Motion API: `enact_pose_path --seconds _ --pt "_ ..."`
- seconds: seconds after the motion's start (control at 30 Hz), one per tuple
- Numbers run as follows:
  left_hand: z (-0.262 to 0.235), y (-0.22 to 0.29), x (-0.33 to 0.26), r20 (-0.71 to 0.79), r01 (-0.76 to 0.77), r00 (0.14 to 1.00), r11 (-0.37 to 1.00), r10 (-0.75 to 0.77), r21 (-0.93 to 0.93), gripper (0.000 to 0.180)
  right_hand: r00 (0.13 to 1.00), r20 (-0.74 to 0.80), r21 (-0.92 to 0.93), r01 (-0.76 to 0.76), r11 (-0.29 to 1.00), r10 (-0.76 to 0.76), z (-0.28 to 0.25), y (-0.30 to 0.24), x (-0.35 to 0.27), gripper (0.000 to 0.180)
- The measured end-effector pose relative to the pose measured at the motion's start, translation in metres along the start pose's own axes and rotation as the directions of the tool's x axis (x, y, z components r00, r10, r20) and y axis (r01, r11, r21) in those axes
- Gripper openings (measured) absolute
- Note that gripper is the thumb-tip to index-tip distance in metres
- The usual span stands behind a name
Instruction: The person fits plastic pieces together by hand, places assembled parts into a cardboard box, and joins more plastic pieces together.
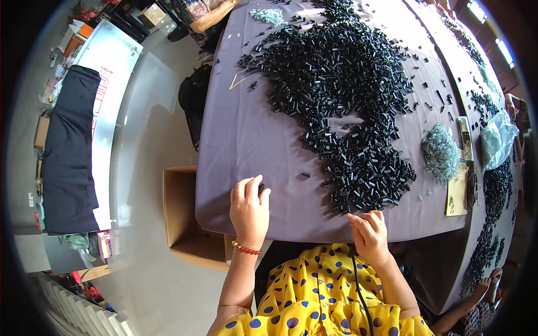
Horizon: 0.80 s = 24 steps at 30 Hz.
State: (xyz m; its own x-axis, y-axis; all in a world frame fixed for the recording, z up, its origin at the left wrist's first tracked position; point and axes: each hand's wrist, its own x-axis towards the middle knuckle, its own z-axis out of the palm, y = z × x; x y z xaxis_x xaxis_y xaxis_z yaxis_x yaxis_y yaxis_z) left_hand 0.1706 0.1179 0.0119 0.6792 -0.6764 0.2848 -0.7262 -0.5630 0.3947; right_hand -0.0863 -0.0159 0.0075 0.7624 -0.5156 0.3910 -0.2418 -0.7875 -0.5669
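A large heap of small black plastic pieces point(342, 73) spreads over a grey cloth-covered table point(235, 140). My left hand point(249, 207), with a red bead bracelet point(246, 248) on its wrist, is over the table's near left part. Its thumb and fingers are closed on a small black plastic piece point(261, 187), mostly hidden by the fingers. At the heap's near edge my right hand point(370, 231) is closed in a pinch; whatever is between its fingertips is too small to tell. One loose black piece point(305, 175) lies between my hands.
Small clear pieces point(440, 154) are piled at the right, beside a yellow card point(457, 190) and eyeglasses point(473, 187). A plastic bag point(499, 140) sits farther right. Below the table's left edge stands an open cardboard box point(193, 238). Other people's arms point(210, 19) show at the rim.
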Motion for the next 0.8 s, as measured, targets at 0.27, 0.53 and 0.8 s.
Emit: enact_pose_path --seconds 0.27,0.53,0.8 --pt "0.046 0.048 0.011 0.066 -0.344 0.937 0.939 0.344 -0.02 0.035 0.999 0.003 0.061 0.043 0.997 -0.043 0.001 0.0 0.003 0.035" --pt "0.038 0.066 0.001 0.158 -0.193 0.96 0.954 0.232 -0.23 0.016 0.998 0.063 -0.094 0.011 0.996 -0.005 0.003 0.003 0.013 0.043" --pt "0.051 0.094 -0.02 0.194 -0.204 0.937 0.905 0.291 -0.373 0.023 0.992 0.13 -0.23 0.031 0.973 -0.001 0.007 0.012 0.02 0.047"
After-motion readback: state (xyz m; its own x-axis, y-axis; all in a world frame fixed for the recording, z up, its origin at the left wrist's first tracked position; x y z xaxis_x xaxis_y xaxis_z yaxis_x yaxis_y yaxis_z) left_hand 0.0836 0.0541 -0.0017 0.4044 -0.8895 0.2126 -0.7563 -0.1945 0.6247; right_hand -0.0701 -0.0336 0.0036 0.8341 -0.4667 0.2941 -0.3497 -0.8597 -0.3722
